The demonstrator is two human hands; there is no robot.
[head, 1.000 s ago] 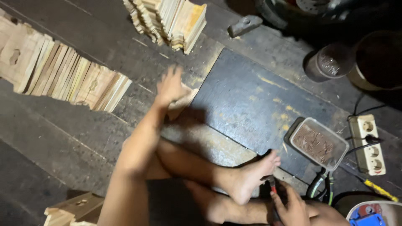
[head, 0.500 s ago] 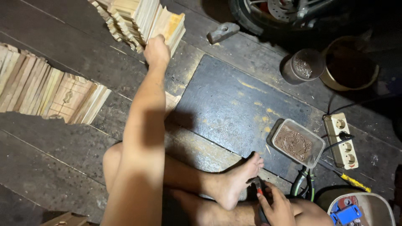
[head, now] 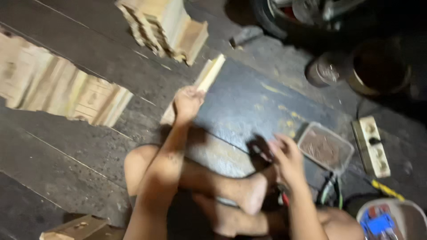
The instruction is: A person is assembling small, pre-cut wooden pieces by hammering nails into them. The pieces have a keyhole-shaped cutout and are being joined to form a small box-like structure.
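Head view, looking down; frame is motion-blurred.

Left hand [head: 187, 103]: arm stretched forward, fingers closed around the near end of a pale wooden piece [head: 210, 75]. The piece is long and flat, angled up and to the right, its far end over the edge of the dark metal sheet [head: 249, 106] that lies on the plank floor [head: 66, 151].

Right hand [head: 287, 158]: low, near the person's bare foot [head: 251, 195], fingers partly curled. Blur prevents telling whether it holds anything. A red item shows just below it, too small to identify.

Surroundings:
- Stack of pale wooden pieces [head: 164, 26] beyond the left hand, near the held piece but apart from it.
- Row of similar wooden pieces standing on edge [head: 58, 89], far left, well apart.
- Another wooden block [head: 75, 227] at the bottom edge, left of the arm.
- Clear rectangular tray of brown granular material [head: 325, 149] on the metal sheet, just right of the right hand.
- White power strip [head: 371, 146] right of the tray.
- Round dark container [head: 324, 71] and larger pot [head: 380, 66] at upper right.
- Tub holding blue objects [head: 387, 220] in the lower right corner.
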